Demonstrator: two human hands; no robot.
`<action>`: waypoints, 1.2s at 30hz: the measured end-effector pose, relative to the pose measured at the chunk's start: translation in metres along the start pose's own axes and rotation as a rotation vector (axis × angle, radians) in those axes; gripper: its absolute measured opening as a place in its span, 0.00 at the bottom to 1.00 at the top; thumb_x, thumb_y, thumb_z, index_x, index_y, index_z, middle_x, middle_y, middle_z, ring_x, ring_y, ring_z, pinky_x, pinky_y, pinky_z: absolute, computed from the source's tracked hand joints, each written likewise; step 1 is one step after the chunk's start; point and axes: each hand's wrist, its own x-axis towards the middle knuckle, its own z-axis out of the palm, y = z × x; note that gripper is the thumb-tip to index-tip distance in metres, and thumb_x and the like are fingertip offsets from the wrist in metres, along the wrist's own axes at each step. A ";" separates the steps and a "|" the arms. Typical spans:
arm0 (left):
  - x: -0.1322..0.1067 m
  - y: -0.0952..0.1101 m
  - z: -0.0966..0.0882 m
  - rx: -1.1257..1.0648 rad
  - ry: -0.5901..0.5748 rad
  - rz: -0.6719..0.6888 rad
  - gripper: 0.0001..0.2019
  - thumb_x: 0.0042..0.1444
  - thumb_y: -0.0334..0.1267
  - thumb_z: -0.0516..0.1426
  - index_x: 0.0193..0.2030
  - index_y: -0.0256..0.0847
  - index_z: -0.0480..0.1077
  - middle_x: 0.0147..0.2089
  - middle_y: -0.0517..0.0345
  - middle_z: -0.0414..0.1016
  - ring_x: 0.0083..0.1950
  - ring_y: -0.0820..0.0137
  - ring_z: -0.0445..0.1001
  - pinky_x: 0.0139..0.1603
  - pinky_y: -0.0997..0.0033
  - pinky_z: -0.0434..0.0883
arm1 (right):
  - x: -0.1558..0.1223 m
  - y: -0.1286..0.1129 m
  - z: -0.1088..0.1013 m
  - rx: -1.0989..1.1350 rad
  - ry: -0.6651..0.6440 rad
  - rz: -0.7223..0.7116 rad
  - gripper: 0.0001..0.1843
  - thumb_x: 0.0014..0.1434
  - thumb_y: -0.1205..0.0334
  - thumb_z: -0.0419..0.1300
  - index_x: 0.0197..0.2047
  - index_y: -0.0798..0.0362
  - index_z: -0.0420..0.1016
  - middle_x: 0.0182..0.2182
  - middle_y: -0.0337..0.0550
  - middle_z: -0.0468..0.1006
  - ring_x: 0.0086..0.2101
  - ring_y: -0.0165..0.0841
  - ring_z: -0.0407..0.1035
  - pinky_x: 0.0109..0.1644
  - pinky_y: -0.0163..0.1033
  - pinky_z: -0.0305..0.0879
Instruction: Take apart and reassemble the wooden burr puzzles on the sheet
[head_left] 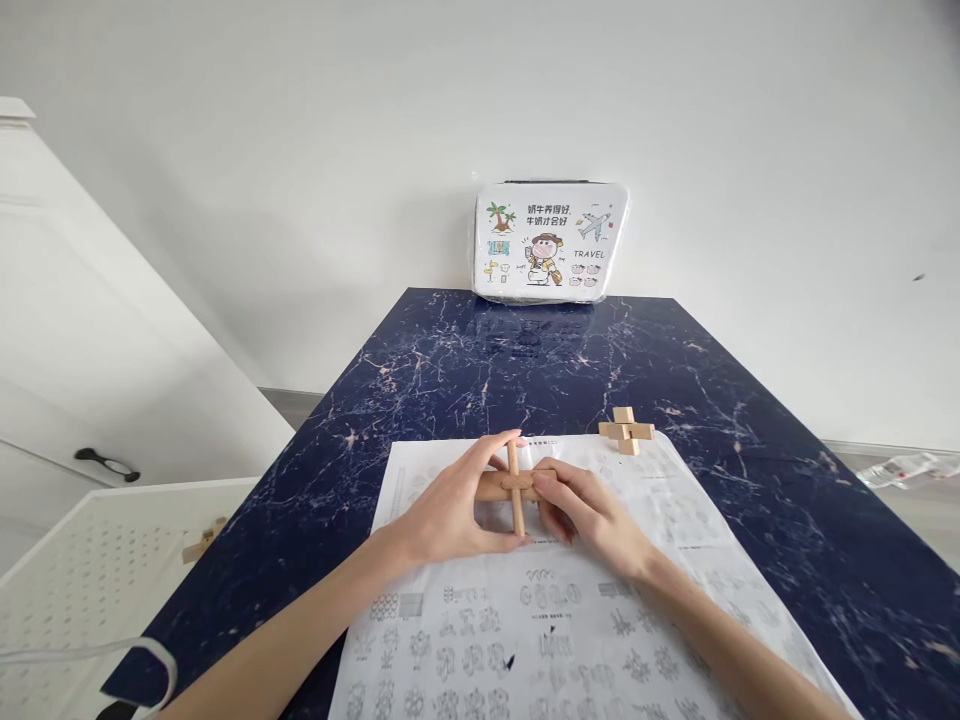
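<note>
Between my two hands is a cross-shaped wooden puzzle [516, 486], held above a printed sheet. It has a thicker bar running sideways and a thin round rod crossing it. My left hand [450, 500] grips the thin rod, thumb at its near end and a fingertip at its far end. My right hand [589, 510] pinches the right end of the thicker bar between thumb and fingers. Some of the fingers behind the puzzle are hidden. Beneath lies the large paper sheet [555, 650], printed with small line diagrams.
An assembled wooden cross puzzle [627, 430] rests at the sheet's far right corner. Against the wall stands a white cartoon case [551, 240]. The dark blue marbled table [450, 370] narrows away from me. Lower left, a white perforated surface [82, 560] holds wooden pieces [202, 540] and a cable.
</note>
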 end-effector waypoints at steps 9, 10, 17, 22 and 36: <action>0.004 0.003 -0.004 0.000 0.000 0.010 0.46 0.49 0.41 0.75 0.70 0.57 0.57 0.68 0.51 0.71 0.60 0.54 0.75 0.59 0.51 0.75 | 0.000 -0.006 0.003 -0.061 0.047 -0.003 0.23 0.75 0.43 0.51 0.34 0.49 0.68 0.17 0.31 0.65 0.20 0.29 0.55 0.29 0.39 0.54; 0.004 0.004 -0.005 0.002 -0.001 0.010 0.45 0.49 0.41 0.75 0.70 0.56 0.58 0.68 0.51 0.71 0.59 0.54 0.75 0.58 0.51 0.75 | 0.000 -0.006 0.003 -0.065 0.053 -0.004 0.23 0.75 0.42 0.51 0.35 0.49 0.69 0.17 0.30 0.64 0.20 0.29 0.55 0.29 0.39 0.53; 0.005 0.005 -0.006 0.012 0.028 0.021 0.42 0.47 0.43 0.74 0.67 0.55 0.62 0.61 0.52 0.74 0.53 0.56 0.76 0.56 0.51 0.75 | 0.000 -0.006 0.003 -0.072 0.034 -0.003 0.23 0.75 0.40 0.50 0.37 0.49 0.69 0.18 0.31 0.65 0.20 0.30 0.55 0.29 0.39 0.55; 0.004 0.004 -0.006 0.026 0.043 0.017 0.42 0.45 0.42 0.75 0.66 0.54 0.63 0.62 0.52 0.73 0.52 0.56 0.76 0.56 0.53 0.74 | 0.000 -0.006 0.003 -0.084 0.026 -0.012 0.24 0.76 0.41 0.49 0.34 0.49 0.66 0.18 0.31 0.65 0.20 0.29 0.56 0.29 0.39 0.55; 0.007 0.004 -0.003 0.024 0.050 -0.094 0.41 0.46 0.42 0.75 0.65 0.53 0.63 0.58 0.53 0.77 0.56 0.54 0.77 0.57 0.50 0.74 | 0.007 0.000 0.006 -0.082 0.069 0.008 0.18 0.74 0.43 0.51 0.46 0.49 0.66 0.16 0.28 0.66 0.18 0.29 0.58 0.27 0.38 0.56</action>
